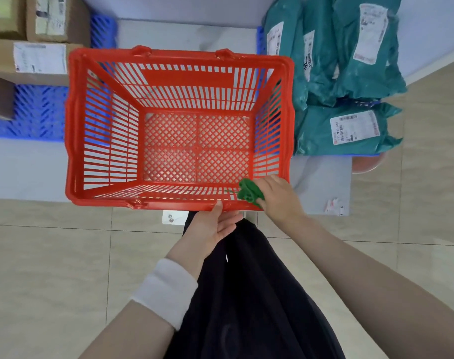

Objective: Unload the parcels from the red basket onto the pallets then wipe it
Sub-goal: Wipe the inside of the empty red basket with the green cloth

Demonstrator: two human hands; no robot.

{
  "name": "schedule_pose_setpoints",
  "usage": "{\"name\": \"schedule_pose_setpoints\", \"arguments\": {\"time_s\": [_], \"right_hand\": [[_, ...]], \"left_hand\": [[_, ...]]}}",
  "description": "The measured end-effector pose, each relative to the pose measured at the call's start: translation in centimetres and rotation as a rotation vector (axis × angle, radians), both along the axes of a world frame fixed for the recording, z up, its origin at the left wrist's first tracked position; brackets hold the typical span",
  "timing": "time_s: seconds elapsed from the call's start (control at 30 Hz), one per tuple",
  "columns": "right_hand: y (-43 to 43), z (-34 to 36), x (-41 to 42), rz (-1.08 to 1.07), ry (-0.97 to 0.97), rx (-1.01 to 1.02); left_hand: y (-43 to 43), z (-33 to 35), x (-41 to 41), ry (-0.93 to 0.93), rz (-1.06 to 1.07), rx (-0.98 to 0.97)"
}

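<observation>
The red basket (73, 141) stands on a white table in front of me, with nothing inside it. My right hand (280, 196) grips a crumpled green cloth (249, 192) and presses it against the inside of the basket's near wall, at the right corner. My left hand (210, 226) holds the basket's near rim from below, thumb on the rim. Cardboard box parcels (39, 58) lie on a blue pallet (36, 117) at the left. Teal bag parcels (345, 125) lie stacked on another blue pallet at the right.
The white table (18, 172) carries the basket between the two pallets. A small torn label scrap (333, 204) lies on the table's right part. Beige tiled floor (52, 268) spreads below, and my dark clothing fills the bottom middle.
</observation>
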State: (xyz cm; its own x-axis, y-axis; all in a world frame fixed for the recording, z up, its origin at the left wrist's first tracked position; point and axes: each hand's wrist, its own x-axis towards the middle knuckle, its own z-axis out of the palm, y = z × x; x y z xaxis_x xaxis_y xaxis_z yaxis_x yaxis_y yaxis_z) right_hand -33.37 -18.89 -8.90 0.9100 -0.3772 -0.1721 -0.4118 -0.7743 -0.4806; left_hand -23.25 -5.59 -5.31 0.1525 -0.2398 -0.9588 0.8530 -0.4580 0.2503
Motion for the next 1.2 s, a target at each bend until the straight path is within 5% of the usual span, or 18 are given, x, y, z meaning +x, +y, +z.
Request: {"name": "schedule_pose_setpoints", "arguments": {"time_s": [0.1, 0.2, 0.37, 0.57, 0.7, 0.83, 1.0, 1.2], "right_hand": [[0.0, 1.3, 0.4, -0.4, -0.027, 0.311], [-0.7, 3.0, 0.0, -0.866, -0.207, 0.349], [-2.1, 4.1, -0.2, -1.316, -0.321, 0.651], [-1.4, 3.5, 2.7, -1.401, -0.221, 0.572], [-1.8, 2.8, 4.5, -1.323, -0.077, 0.465], [-1.9, 2.0, 5.9, -1.321, -0.063, 0.517], [-1.8, 0.2, 7.0, -1.355, -0.002, 0.477], [-1.3, -0.5, 7.4, -1.305, 0.183, 0.177]], "left_hand": [[0.7, 1.3, 1.2, -0.012, -0.293, 0.03], [2.6, 3.0, 4.5, -0.071, -0.53, -0.025], [6.3, 3.9, 13.0, -0.633, -0.334, 0.025], [9.6, 0.8, 23.1, -1.16, -0.333, 0.32], [9.5, -2.0, 26.3, -0.969, -0.48, 0.469], [9.0, -3.7, 26.7, -0.819, -0.397, 0.388], [9.1, -5.0, 26.2, -0.811, -0.202, 0.432], [8.9, -4.9, 26.1, -0.797, -0.09, 0.466]]}}
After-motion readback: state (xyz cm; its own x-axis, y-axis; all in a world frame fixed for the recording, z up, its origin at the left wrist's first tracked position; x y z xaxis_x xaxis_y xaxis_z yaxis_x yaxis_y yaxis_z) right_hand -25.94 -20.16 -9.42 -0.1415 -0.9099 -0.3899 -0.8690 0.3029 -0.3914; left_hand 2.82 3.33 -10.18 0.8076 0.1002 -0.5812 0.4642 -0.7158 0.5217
